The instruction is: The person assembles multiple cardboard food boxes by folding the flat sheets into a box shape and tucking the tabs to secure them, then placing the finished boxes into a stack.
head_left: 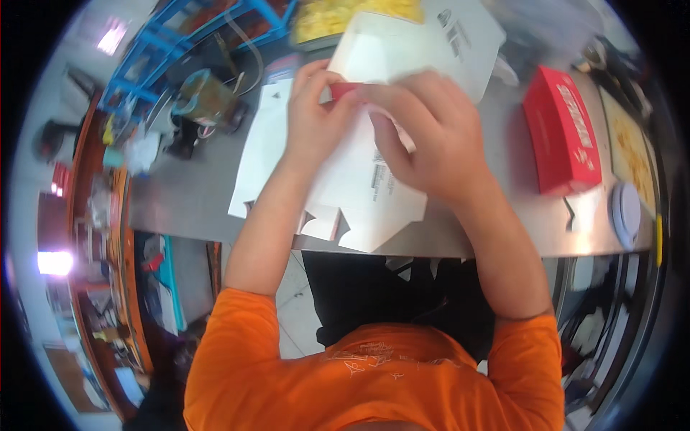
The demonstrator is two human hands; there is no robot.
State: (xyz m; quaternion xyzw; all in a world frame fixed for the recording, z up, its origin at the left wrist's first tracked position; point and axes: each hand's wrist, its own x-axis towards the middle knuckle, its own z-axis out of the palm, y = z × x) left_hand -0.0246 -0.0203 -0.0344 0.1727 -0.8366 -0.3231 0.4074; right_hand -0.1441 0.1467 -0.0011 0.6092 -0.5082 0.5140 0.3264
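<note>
Bare surface (507,154) lies open between the white cardboard (345,187) and the red box (562,136), which bars the way right. At far left, a container (205,98) and blue crate (269,11) obstruct.

1. Right hand (449,136): motion-blurred; thumb and fingertips smear together, grip unreadable.
2. Left hand (316,111): fingertips partly lost where the two hands meet; whether they touch, cannot tell.
3. Small red piece (345,90) at the fingers: mostly covered by the hands; kind unclear.
4. White cardboard (345,179): middle hidden under hands and forearms; its small print too blurred to read.
5. Yellow pieces (352,18): cut off by upper edge; kind unclear.
6. Blue rack (158,54): top cut off; contents indistinct.
7. Clear plastic (539,25), upper right: hazy, outline lost.
8. Orange shirt (381,391): cut off by lower edge.
</note>
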